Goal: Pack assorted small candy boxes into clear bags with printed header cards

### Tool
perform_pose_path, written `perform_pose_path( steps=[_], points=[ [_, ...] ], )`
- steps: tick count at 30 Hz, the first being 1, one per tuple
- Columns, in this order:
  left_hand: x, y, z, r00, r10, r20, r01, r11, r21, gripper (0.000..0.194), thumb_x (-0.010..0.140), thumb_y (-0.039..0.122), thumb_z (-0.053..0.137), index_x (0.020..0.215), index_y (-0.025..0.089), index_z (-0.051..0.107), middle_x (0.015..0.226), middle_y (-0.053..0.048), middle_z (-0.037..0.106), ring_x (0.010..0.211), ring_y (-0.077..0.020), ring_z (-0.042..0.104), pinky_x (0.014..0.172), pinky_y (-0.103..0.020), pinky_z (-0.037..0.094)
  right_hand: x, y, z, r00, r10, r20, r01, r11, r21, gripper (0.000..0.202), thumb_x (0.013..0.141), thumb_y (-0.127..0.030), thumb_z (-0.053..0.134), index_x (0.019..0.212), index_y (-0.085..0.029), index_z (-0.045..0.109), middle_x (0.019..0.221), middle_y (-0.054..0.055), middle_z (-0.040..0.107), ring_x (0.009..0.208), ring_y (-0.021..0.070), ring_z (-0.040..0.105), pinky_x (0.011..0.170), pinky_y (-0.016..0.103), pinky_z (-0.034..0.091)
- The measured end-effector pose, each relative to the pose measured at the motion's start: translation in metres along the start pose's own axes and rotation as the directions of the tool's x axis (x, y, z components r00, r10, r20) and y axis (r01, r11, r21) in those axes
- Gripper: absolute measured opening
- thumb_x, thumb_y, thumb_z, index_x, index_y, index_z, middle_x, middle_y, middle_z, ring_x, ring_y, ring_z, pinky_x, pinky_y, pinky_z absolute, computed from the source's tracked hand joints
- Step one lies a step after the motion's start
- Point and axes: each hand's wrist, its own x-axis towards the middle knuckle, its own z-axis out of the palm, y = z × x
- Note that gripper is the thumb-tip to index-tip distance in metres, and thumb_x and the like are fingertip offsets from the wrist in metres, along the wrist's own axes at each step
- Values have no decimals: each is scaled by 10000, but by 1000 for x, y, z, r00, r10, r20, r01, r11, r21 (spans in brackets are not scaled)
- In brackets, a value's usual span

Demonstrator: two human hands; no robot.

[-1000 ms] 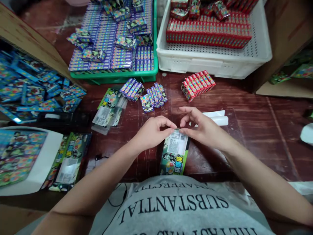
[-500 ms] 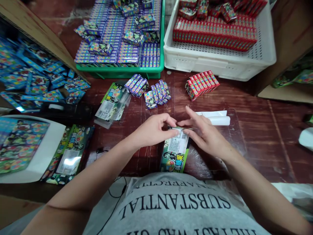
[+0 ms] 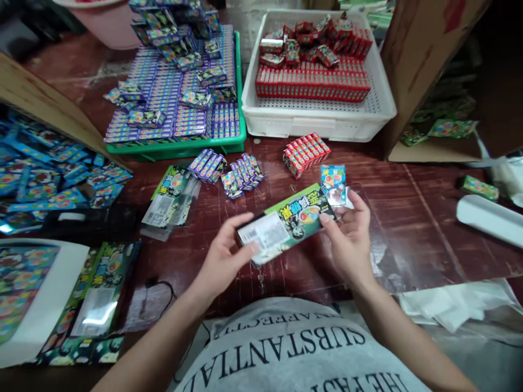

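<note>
Between my two hands I hold a flat, printed green-and-black packet (image 3: 292,222), tilted above the table, with a white label and barcode toward its left end. My left hand (image 3: 229,253) grips the left end, thumb on top. At the other end my right hand (image 3: 349,239) has its thumb on the packet's corner and its fingers behind. A small blue printed packet (image 3: 334,182) shows just beyond the right fingers; whether they hold it, I cannot tell. Past it stands a row of small red boxes (image 3: 307,154). Small purple boxes (image 3: 243,175) lie in two groups to the left.
A green tray (image 3: 175,149) of purple boxes and a white crate (image 3: 318,128) of red boxes stand at the back. Another printed packet with a clear sleeve (image 3: 169,198) lies left. Blue packets (image 3: 65,169) fill the far left; a cardboard box (image 3: 425,81) stands right.
The printed packet has been lifted from the table edge and turned sideways, and my hands have moved apart to its ends. The blue packet now shows by my right hand. The view has shifted.
</note>
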Motion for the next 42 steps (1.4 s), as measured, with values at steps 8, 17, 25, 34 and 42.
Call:
perform_pose_path(
  steps=[8,17,25,34,42],
  points=[
    [9,-4,37,982,86,169,-85,996,-9,456,876,263,733,1263,232,494,1147,-61,656,933,-159,671,828,-317,567,15,-15,-17,886,-68,459,55,998,41,761,915,-415,678,1518,-375,215,1140,53,606,1003,214,656,917,453,585],
    [9,1,44,951,116,288,-142,987,71,589,942,239,642,1476,286,398,1158,-62,615,966,-162,643,857,-317,560,52,-30,-1,860,-186,475,239,970,-53,618,952,-431,629,1481,-320,329,1197,70,632,1062,224,659,905,421,583],
    [12,16,7,974,190,127,-207,967,145,539,942,202,634,1439,291,444,1102,-40,613,947,-143,637,852,-286,539,144,-14,27,532,-156,832,744,555,-371,579,922,-198,591,1486,-272,484,1258,98,693,1194,317,584,1015,506,486],
    [-1,-2,-23,993,73,93,-85,987,135,482,945,236,620,1401,256,466,1107,-42,596,976,-148,619,871,-293,525,154,-13,49,391,-16,920,760,570,-313,667,824,-222,721,1454,-231,499,1104,114,702,956,293,660,850,448,524],
    [12,-3,-17,992,29,127,-40,995,87,444,918,231,633,1332,237,473,1113,-49,609,878,-138,614,752,-267,517,76,-62,63,504,-245,828,807,477,-349,928,881,-219,609,1631,-315,71,1062,88,653,972,316,583,847,508,510]
  ],
)
